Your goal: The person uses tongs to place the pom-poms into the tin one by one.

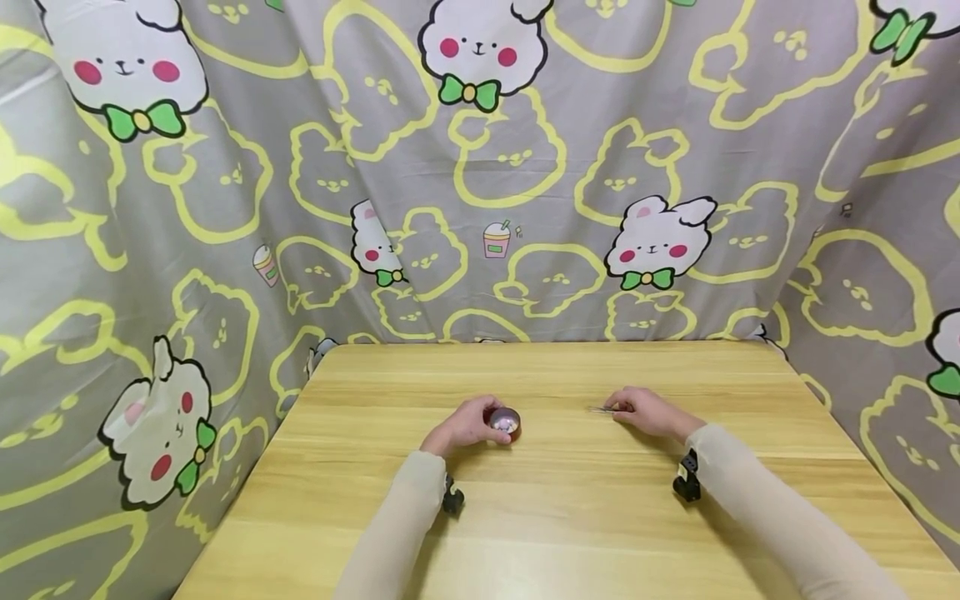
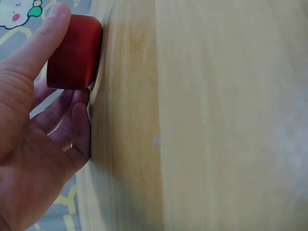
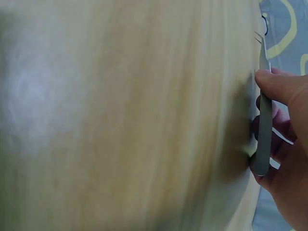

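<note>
A small round red container (image 1: 505, 424) stands on the wooden table, its top facing up and pale bits showing inside. My left hand (image 1: 471, 422) grips it from the left, thumb on the near side and fingers behind. In the left wrist view the smooth red wall of the container (image 2: 75, 53) sits between thumb and fingers. To the right, my right hand (image 1: 642, 411) holds metal tweezers (image 1: 602, 409) low over the table, tips toward the left. The right wrist view shows the tweezers (image 3: 264, 120) pinched under the thumb, their fine bent tips slightly apart.
The light wooden table (image 1: 555, 500) spreads under both arms. A grey curtain (image 1: 540, 167) with cartoon bears and yellow outlines hangs along its back and sides. Black wrist cameras are strapped at the left wrist (image 1: 453, 497) and right wrist (image 1: 687, 479).
</note>
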A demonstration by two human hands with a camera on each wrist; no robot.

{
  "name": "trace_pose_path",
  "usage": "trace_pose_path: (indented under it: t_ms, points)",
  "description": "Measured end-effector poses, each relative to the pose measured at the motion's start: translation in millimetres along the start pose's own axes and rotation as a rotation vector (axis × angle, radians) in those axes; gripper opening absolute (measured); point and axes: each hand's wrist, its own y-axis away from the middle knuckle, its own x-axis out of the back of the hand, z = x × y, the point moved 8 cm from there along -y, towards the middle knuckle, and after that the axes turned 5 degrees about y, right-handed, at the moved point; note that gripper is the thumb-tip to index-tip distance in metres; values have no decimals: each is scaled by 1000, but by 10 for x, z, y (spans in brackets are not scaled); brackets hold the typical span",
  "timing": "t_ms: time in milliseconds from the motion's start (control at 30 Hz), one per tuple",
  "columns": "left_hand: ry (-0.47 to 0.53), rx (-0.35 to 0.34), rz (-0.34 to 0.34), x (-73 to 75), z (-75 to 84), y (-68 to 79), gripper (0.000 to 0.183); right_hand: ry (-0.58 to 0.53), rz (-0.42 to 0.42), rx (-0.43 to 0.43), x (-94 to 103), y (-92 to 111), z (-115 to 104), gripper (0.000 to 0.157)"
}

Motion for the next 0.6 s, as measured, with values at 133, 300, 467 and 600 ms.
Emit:
trace_pose_path:
  t_ms: [133,300,467,600]
  points:
    - [3,-1,-4,-24,16,-13,48,14,-2,-25,-14,12,34,15]
    - [3,-15,-3,-34,51,-28,49,2,-11,-58,-13,0,77,15]
    - [-8,-18,-3,-48,51,-26,51,11,-15,-85,-37,0,109,17]
    - [-26,-21,4,-52,47,-16,55,20,-2,-111,-22,18,111,26]
